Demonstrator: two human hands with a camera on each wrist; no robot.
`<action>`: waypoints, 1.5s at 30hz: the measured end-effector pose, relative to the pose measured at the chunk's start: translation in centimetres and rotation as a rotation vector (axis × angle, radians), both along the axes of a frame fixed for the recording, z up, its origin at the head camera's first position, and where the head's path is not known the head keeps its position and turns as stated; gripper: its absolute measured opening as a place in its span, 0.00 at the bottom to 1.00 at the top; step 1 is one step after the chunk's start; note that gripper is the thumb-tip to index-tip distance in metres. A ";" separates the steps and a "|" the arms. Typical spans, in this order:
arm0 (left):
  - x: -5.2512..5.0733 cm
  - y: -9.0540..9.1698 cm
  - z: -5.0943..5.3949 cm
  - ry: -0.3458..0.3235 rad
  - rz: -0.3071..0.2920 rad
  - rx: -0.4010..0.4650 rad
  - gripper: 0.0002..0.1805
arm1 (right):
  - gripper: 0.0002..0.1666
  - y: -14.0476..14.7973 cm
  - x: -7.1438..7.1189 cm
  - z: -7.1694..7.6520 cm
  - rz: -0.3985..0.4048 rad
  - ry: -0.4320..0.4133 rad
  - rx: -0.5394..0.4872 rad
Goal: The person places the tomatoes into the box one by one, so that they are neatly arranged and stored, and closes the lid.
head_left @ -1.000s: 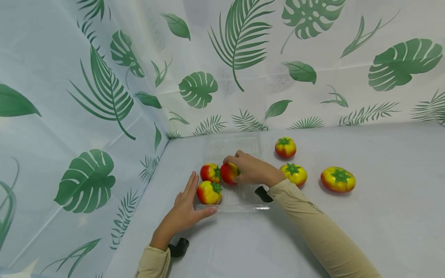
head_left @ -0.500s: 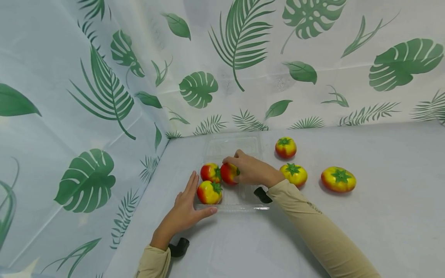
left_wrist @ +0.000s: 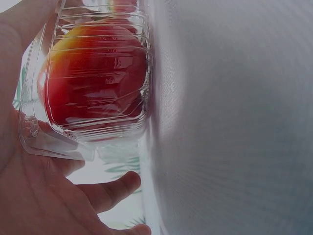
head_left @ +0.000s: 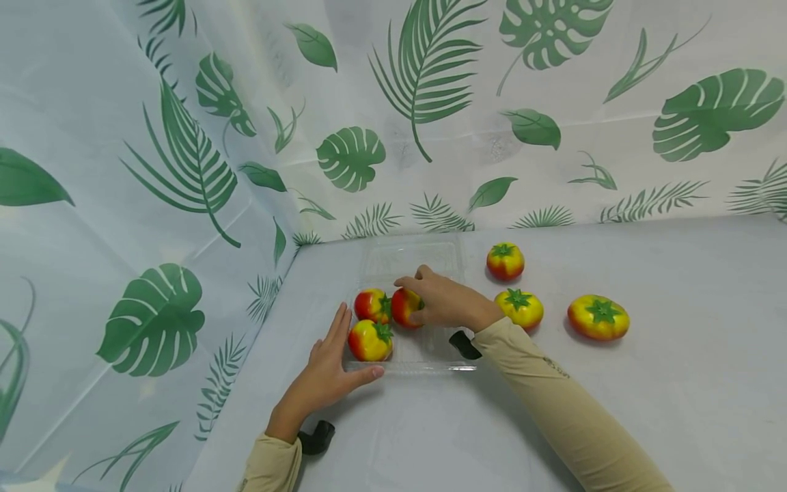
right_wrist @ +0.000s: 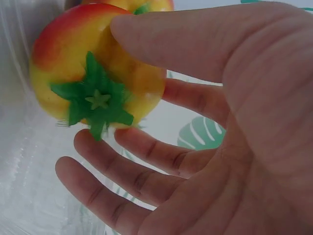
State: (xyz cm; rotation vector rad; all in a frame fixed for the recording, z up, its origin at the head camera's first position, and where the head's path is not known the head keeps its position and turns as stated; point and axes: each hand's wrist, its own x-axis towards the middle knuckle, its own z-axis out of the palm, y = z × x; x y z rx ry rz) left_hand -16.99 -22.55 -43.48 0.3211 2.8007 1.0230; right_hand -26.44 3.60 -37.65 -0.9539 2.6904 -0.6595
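A clear plastic clamshell box [head_left: 430, 352] lies with its lid [head_left: 408, 258] folded back. In its left part sit two red-and-yellow toy tomatoes, one behind [head_left: 371, 305] and one in front [head_left: 369, 342]. My right hand [head_left: 445, 298] pinches a third toy tomato [head_left: 402, 309] between thumb and fingers, inside the box beside the rear one. The right wrist view shows its green star-shaped leaf [right_wrist: 98, 100]; the other fingers are spread. My left hand [head_left: 326, 374] rests around the box's front left corner, fingers straight. Through the wall, the left wrist view shows a tomato [left_wrist: 98, 78].
Three more toy tomatoes lie right of the box: one at the back [head_left: 505, 262], one partly behind the right forearm [head_left: 521, 307], and a flatter one [head_left: 598, 318] farther right. Leaf-printed curtains [head_left: 424, 178] rise behind and left of the white table [head_left: 695, 355].
The right thumb and the tomato it pinches have shifted very slightly. The left hand, the box and the other toy tomatoes stay in place.
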 end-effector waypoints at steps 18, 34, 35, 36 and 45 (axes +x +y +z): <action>-0.1 -0.1 -0.3 0.005 0.006 -0.009 0.68 | 0.30 0.2 0.0 0.2 -0.005 -0.004 -0.015; -0.1 0.0 0.0 -0.001 -0.001 -0.014 0.69 | 0.33 -0.3 0.0 -0.4 0.041 -0.006 -0.025; -0.1 0.0 0.0 -0.001 -0.002 -0.012 0.69 | 0.33 -0.3 0.0 -0.4 0.038 -0.005 -0.027; 0.0 0.0 0.0 0.000 -0.003 -0.011 0.69 | 0.33 -0.3 0.0 -0.4 0.033 -0.007 -0.032; -0.1 0.0 -0.1 -0.003 -0.001 -0.012 0.69 | 0.31 -0.4 0.0 -0.4 0.032 0.029 -0.059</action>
